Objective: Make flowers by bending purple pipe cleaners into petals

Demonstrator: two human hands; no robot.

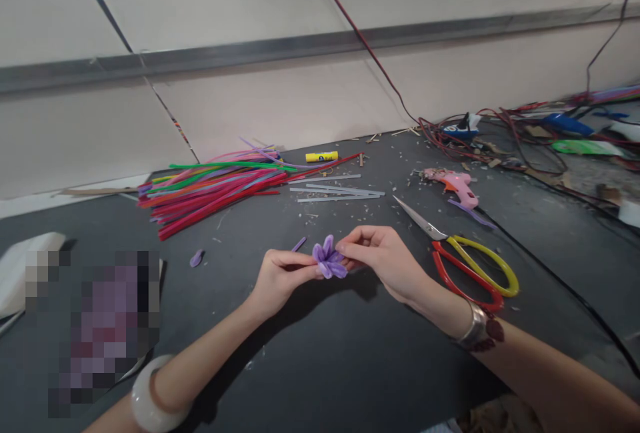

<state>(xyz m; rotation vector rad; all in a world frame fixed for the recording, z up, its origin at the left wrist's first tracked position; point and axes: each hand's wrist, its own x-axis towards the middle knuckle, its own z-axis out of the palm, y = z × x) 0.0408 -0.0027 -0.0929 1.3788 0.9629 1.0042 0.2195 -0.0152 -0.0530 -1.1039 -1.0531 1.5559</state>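
Note:
A small purple flower of bent fuzzy stems (330, 261) is held between my two hands above the dark table. My left hand (286, 277) pinches its left side between thumb and fingers. From the right, my right hand (383, 256) grips a petal with its fingertips. Behind my left fingers a short purple stem (299, 244) sticks out. Farther left, a small purple loop (197, 258) lies on the table. Scissors with red and yellow handles (463, 253) rest to the right of my right hand, blades pointing up and left.
Colourful fuzzy stems (215, 189) lie in a bundle at the back left. Near them are a yellow glue stick (321, 157) and clear glue sticks (340, 191). A pink glue gun (465, 189), cables and scraps lie at the right. A white object (25, 266) and a blurred item are at left.

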